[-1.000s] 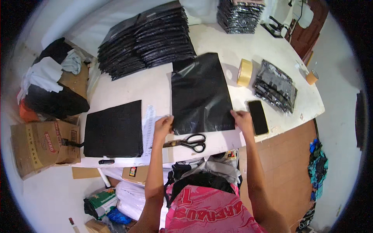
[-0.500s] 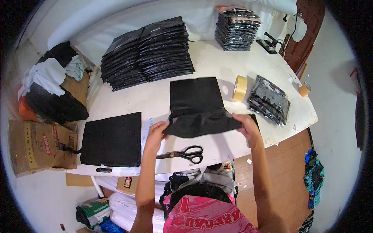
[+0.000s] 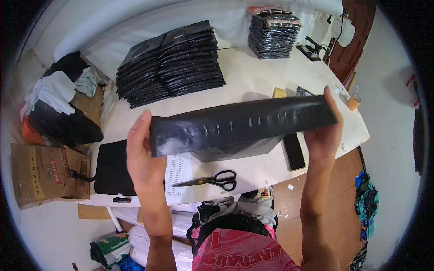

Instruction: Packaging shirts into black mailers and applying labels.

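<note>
A glossy black plastic bag (image 3: 244, 124) is stretched sideways above the table, raised toward me. My left hand (image 3: 143, 151) grips its left end, with the thumb upright along the edge. At the opposite end my right hand (image 3: 326, 133) holds it, thumb up and some fingers hidden behind the plastic. Beneath the raised strip, a lower part of the black material hangs or lies; I cannot tell which. Close below it lie black-handled scissors (image 3: 205, 181) on the table, blades pointing left. Right of them rests a dark phone (image 3: 294, 151).
White table (image 3: 246, 67). Stacked black packages (image 3: 169, 63) stand at the back left, another stack (image 3: 273, 36) at the back right. Black sheets (image 3: 110, 168) and printed paper (image 3: 178, 180) lie left. A tape roll (image 3: 279, 93) is partly hidden. A cardboard box (image 3: 49, 174) sits far left.
Both hands have moved apart and upward, lifting the black plastic bag toward me and spreading it wider. The phone and printed paper show more; the tape roll is now mostly covered.
</note>
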{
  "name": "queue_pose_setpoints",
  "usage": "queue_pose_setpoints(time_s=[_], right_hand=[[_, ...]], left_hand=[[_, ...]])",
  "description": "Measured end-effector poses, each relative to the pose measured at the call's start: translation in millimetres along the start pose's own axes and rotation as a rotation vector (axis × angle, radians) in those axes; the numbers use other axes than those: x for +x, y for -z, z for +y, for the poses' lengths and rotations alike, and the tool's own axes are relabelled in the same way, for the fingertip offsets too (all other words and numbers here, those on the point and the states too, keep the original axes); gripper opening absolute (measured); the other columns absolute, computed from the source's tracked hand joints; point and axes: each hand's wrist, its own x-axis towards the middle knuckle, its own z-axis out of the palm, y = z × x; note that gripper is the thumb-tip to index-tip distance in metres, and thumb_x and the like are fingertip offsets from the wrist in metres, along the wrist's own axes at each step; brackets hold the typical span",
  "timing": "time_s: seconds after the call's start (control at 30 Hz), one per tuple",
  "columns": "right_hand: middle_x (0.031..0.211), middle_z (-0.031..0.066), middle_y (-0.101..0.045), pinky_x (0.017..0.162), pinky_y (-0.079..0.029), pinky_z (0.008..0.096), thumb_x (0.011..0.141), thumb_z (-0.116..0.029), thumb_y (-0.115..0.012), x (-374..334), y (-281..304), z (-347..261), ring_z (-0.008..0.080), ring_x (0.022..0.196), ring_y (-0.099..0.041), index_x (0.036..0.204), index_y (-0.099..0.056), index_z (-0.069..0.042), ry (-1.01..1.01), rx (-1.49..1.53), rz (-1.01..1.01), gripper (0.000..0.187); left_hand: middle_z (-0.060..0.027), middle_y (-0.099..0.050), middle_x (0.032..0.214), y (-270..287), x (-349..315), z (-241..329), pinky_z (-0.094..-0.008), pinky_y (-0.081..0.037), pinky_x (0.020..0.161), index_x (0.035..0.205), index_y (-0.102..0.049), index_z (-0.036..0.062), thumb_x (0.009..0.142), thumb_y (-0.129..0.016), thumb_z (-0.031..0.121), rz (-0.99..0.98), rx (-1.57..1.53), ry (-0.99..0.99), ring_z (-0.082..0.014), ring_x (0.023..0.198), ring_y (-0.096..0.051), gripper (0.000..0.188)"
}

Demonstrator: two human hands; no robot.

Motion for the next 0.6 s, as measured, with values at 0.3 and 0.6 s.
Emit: queue_pose_setpoints(time_s=[0.3,0.6], right_hand=[[0.107,0.0096,-0.062,0.091,-0.046,0.0358,0.096,-0.028,-0.053,182.8,-46.4,70.6,0.0200,0.107,-0.057,0.125,-0.055,-0.008,-0.061,-0.132,-0.166,0.036],[0.103,0.0137,-0.070,0.094,-0.045,0.0332,0.095,-0.025,-0.053,119.0,38.6,196.1,0.0284,0.104,-0.063,0.102,-0.068,0.003,0.305,-0.950,-0.444,0.033]], left_hand=[[-0.0129,-0.062,0.110,-20.4,195.8,-44.7,-0.0420,-0.049,0.095,0.105,-0.059,0.0027,0.094,-0.060,0.021,0.027,0.071,0.088,-0.0244,0.101,-0.058,0.022],[-0.0163,-0.067,0.110,52.6,112.3,-212.3,-0.0356,-0.050,0.082,0.107,-0.065,-0.0042,0.092,-0.056,0.010,-0.188,1.096,-0.465,-0.0262,0.097,-0.065,0.022]])
